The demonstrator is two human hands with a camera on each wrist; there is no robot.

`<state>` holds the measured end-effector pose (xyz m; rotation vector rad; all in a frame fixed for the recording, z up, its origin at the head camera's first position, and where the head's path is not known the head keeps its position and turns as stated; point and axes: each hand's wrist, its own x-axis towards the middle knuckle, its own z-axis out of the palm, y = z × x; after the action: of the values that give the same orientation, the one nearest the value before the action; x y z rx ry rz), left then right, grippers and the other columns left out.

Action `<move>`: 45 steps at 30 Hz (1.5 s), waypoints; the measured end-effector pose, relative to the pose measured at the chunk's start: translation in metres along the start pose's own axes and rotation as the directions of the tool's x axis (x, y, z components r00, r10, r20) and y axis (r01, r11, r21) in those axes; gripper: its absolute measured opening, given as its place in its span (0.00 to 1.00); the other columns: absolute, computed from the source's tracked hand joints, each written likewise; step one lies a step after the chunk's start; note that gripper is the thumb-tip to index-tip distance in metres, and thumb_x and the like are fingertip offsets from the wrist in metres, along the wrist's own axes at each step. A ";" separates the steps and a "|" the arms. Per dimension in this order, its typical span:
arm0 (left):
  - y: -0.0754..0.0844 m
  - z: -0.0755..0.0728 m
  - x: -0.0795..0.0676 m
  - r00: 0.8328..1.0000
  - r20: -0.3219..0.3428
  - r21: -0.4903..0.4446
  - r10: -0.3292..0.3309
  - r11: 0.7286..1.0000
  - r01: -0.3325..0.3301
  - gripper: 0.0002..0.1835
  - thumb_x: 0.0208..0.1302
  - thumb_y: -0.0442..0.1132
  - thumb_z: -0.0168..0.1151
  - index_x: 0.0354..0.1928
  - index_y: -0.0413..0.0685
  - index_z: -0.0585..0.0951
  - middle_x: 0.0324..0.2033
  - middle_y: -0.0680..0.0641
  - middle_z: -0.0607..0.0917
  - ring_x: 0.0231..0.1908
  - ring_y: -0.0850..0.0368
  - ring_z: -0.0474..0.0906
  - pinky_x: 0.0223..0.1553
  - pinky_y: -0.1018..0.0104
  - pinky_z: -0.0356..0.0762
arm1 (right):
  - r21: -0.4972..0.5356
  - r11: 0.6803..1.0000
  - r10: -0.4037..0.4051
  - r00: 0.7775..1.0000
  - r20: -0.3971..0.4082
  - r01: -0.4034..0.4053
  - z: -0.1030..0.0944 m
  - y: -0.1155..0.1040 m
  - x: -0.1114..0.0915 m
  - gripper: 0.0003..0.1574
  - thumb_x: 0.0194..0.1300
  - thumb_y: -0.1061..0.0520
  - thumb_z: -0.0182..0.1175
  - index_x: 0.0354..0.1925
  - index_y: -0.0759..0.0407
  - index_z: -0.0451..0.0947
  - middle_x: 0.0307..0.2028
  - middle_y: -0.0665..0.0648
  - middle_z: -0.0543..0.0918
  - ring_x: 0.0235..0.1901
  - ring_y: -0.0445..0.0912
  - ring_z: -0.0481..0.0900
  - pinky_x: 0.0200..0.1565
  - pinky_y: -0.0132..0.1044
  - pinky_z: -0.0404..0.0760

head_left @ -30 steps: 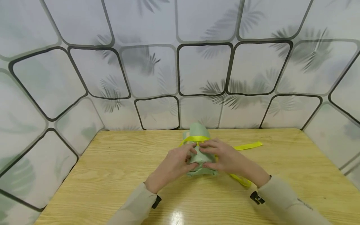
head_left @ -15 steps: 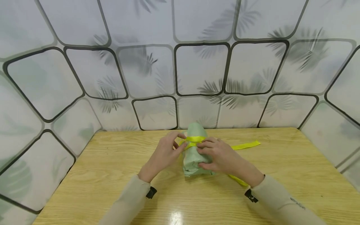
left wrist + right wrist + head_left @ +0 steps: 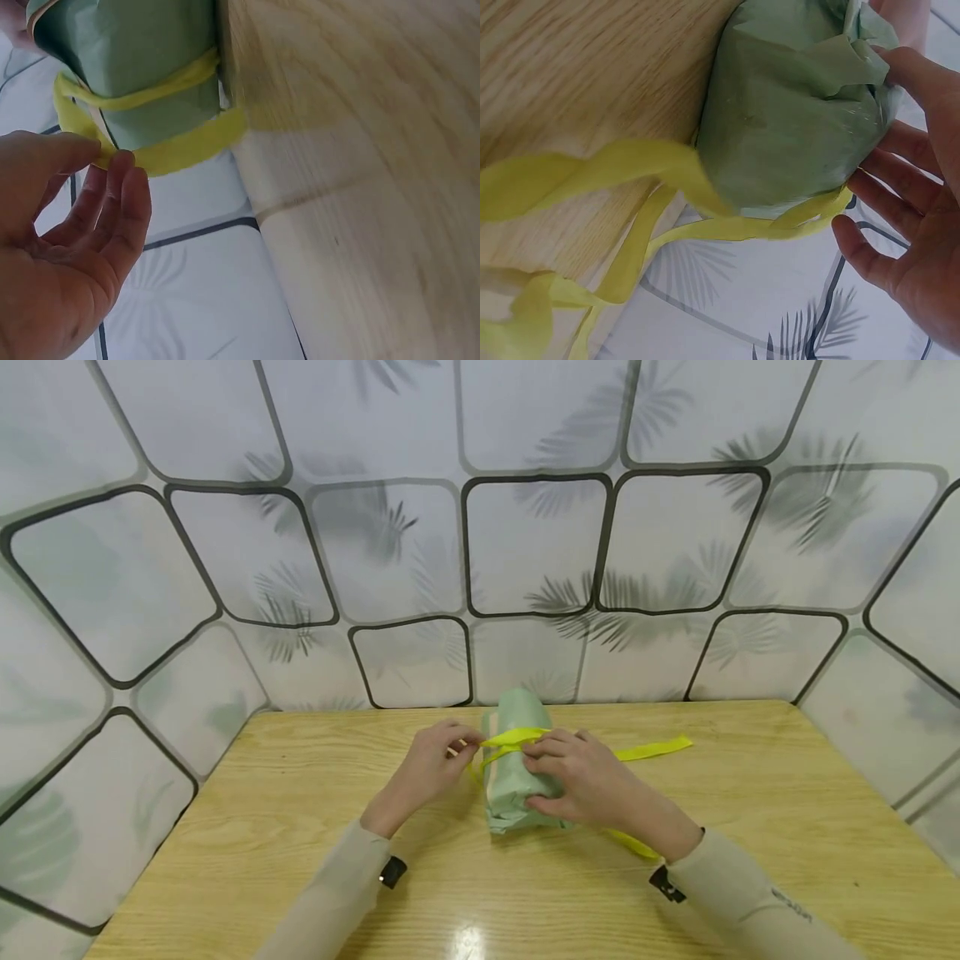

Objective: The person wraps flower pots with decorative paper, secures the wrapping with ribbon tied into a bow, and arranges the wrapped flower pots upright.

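A soft green wrapped parcel (image 3: 513, 781) lies on the wooden table, its near end folded and crumpled. Yellow ribbon (image 3: 517, 737) crosses over its top in two strands. At the parcel's left, my left hand (image 3: 429, 764) pinches the ribbon between thumb and fingertips and draws it out sideways. My right hand (image 3: 588, 781) holds the parcel from the right, fingers bent over the top close to the ribbon, thumb against the near end. In the right wrist view, the thumb sits by the crumpled paper fold (image 3: 855, 64).
Loose ribbon tails (image 3: 656, 749) trail over the table on the parcel's right, one partly hidden under the right forearm. The wooden table (image 3: 315, 860) backs onto a patterned wall covering (image 3: 540, 543). Both wrists wear dark straps below pale sleeves (image 3: 337, 877).
My left hand has left the parcel's near end, taken the ribbon and moved left with it, lifting the upper strand. My right hand has stayed on the parcel.
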<state>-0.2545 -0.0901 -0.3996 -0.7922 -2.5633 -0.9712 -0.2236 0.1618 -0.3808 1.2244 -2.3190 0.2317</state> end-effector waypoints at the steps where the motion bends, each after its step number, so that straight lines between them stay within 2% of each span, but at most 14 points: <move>1: -0.001 -0.002 -0.002 1.000 -0.001 -0.004 -0.009 1.000 0.009 0.07 0.65 0.35 0.59 0.40 0.51 0.85 0.36 0.53 0.83 0.33 0.63 0.81 0.32 0.77 0.79 | -0.001 1.000 0.001 1.000 -0.001 -0.001 0.000 0.000 0.000 0.29 0.49 0.39 0.71 0.45 0.53 0.84 0.50 0.51 0.84 0.50 0.49 0.79 0.42 0.47 0.80; 13: -0.014 -0.020 -0.020 0.996 0.043 0.003 -0.074 0.997 0.074 0.06 0.64 0.36 0.61 0.39 0.51 0.85 0.35 0.53 0.83 0.35 0.62 0.81 0.35 0.73 0.80 | 0.009 1.000 0.018 0.999 0.038 -0.019 0.000 -0.001 -0.002 0.29 0.50 0.39 0.70 0.47 0.53 0.84 0.51 0.52 0.83 0.51 0.49 0.78 0.44 0.48 0.80; 22: -0.028 -0.035 -0.031 0.995 0.024 0.066 -0.100 0.993 0.098 0.05 0.63 0.42 0.63 0.37 0.52 0.85 0.35 0.55 0.82 0.37 0.61 0.81 0.36 0.68 0.81 | 0.019 1.000 0.010 0.999 0.040 -0.011 0.001 -0.001 -0.002 0.30 0.51 0.39 0.70 0.47 0.54 0.83 0.51 0.53 0.83 0.51 0.50 0.79 0.46 0.48 0.80; 28: -0.037 -0.046 -0.038 0.990 0.031 0.069 -0.135 0.989 0.133 0.07 0.64 0.42 0.62 0.38 0.50 0.85 0.36 0.54 0.82 0.38 0.59 0.81 0.37 0.65 0.82 | 0.021 1.000 -0.012 1.000 0.020 0.011 0.001 0.000 -0.001 0.30 0.49 0.40 0.71 0.47 0.57 0.83 0.50 0.55 0.83 0.51 0.51 0.79 0.50 0.47 0.80; 39: -0.049 -0.067 -0.050 0.977 0.029 0.087 -0.209 0.975 0.206 0.08 0.66 0.44 0.60 0.40 0.51 0.84 0.38 0.53 0.82 0.40 0.57 0.81 0.38 0.67 0.82 | 0.037 0.999 0.003 1.000 0.024 -0.004 0.000 0.000 -0.001 0.31 0.50 0.40 0.71 0.47 0.57 0.83 0.50 0.54 0.83 0.51 0.51 0.79 0.50 0.43 0.81; 45: -0.055 -0.075 -0.058 0.976 0.009 0.107 -0.218 0.971 0.216 0.07 0.65 0.43 0.60 0.40 0.51 0.84 0.38 0.51 0.83 0.39 0.56 0.81 0.36 0.67 0.82 | 0.032 0.999 0.007 1.000 0.023 -0.007 0.001 0.001 -0.001 0.30 0.50 0.40 0.70 0.47 0.56 0.84 0.50 0.53 0.83 0.51 0.49 0.79 0.50 0.41 0.81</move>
<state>-0.2350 -0.1978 -0.3994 -0.5039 -2.7370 -0.8820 -0.2241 0.1630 -0.3825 1.2407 -2.3481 0.2590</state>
